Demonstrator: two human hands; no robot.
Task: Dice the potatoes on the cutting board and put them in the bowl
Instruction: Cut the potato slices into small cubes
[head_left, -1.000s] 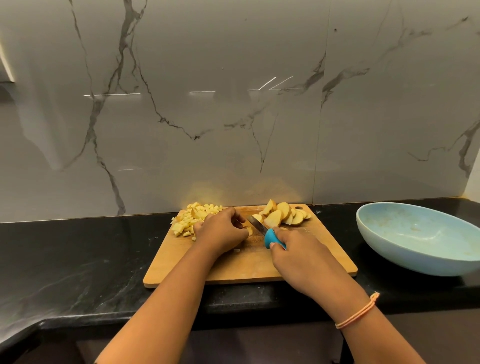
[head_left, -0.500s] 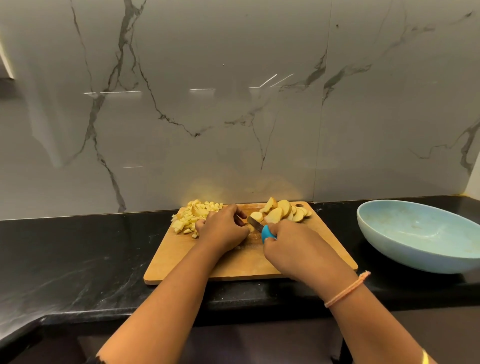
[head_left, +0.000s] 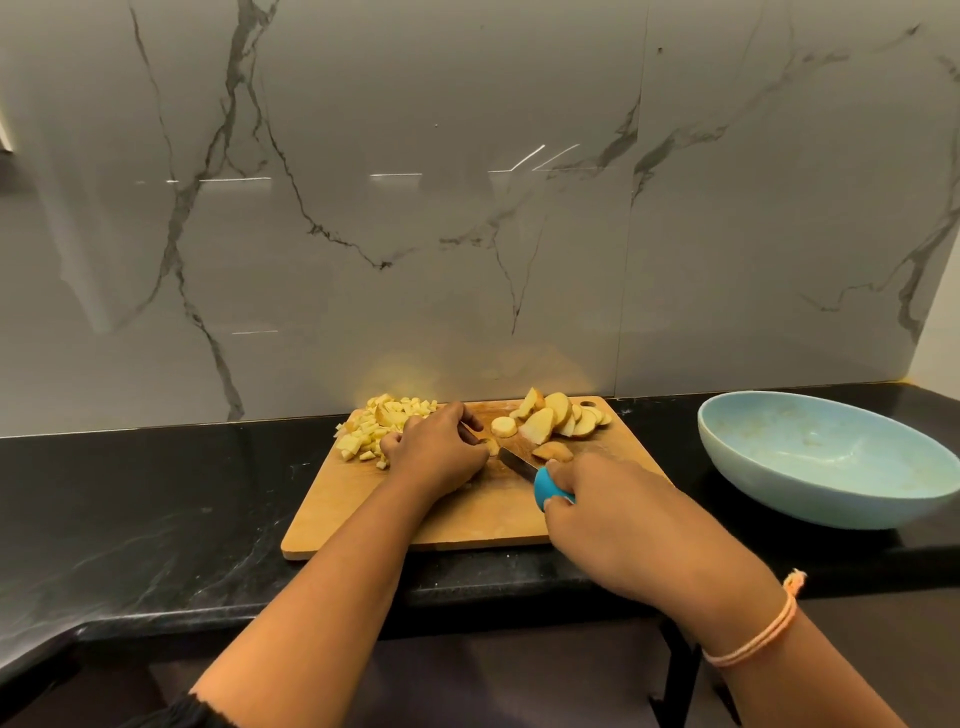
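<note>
A wooden cutting board (head_left: 363, 512) lies on the black counter. Diced potato (head_left: 371, 428) is heaped at its far left corner, and a pile of potato slices (head_left: 558, 421) sits at its far right. My left hand (head_left: 434, 452) is curled over a small potato piece at the board's middle, mostly hiding it. My right hand (head_left: 605, 501) grips a knife by its blue handle (head_left: 545, 486), and the blade (head_left: 514, 461) points toward my left fingers. A pale blue bowl (head_left: 826, 467) stands to the right of the board.
The black stone counter (head_left: 156, 519) runs left and right of the board, with its front edge near my forearms. A grey marble wall (head_left: 467, 208) rises straight behind the board. A pink string band circles my right wrist (head_left: 753, 631).
My right hand has drawn the knife back toward me and to the right, uncovering more blade. One slice now lies apart from the pile. My left hand stays in place.
</note>
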